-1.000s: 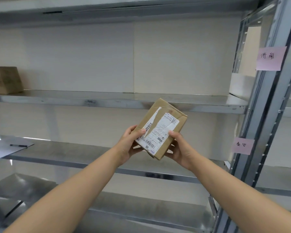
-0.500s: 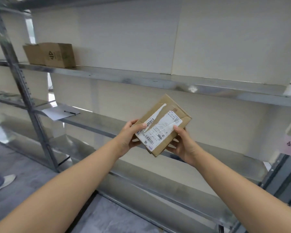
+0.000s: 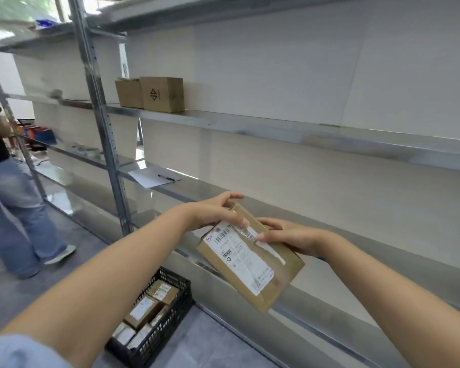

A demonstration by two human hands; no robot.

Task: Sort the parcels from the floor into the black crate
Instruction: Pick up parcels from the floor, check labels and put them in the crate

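Observation:
A small brown cardboard parcel (image 3: 252, 257) with a white shipping label is held tilted in front of the metal shelving. My left hand (image 3: 215, 210) grips its upper left end, thumb on the label. My right hand (image 3: 290, 236) holds its right side, thumb across the top face. The black crate (image 3: 168, 325) stands on the floor below and to the left, beside the shelf base, with several labelled brown parcels (image 3: 144, 310) inside it.
Metal shelving (image 3: 250, 126) runs along the wall, with an upright post (image 3: 101, 120) to the left. Two brown boxes (image 3: 154, 94) stand on an upper shelf; a paper and pen (image 3: 154, 177) lie on the middle one. A person in jeans (image 3: 14, 203) stands at far left.
The view has swung left and down, bringing the black crate and the standing person into sight. The parcel has been lowered and turned flatter, still held by both hands.

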